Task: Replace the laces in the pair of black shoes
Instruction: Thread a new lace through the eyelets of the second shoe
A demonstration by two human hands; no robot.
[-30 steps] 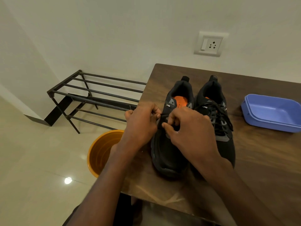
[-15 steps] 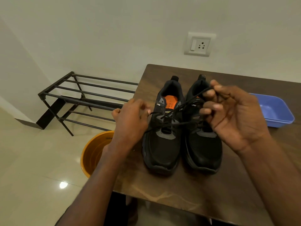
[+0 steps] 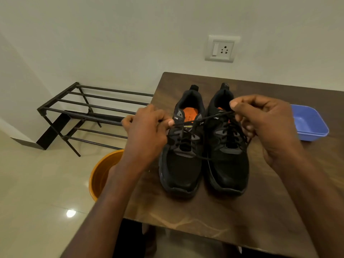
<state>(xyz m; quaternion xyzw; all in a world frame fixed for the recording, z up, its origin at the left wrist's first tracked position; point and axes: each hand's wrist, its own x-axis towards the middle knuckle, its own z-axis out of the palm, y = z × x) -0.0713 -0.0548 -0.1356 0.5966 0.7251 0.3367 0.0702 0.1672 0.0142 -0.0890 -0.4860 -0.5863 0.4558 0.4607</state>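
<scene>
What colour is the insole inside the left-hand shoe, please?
Orange, seen in the head view: insole.

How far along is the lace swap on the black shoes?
Early, by the look of it. Done: nothing clearly; both shoes sit on the table, and the right shoe is fully laced. In hand: the left hand and right hand each pinch the lace of the left shoe, pulled taut. Left: no spare laces in view.

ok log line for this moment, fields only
left hand: pinches lace | right hand: pinches lace | lace: taut over left shoe | shoes: side by side on table
</scene>
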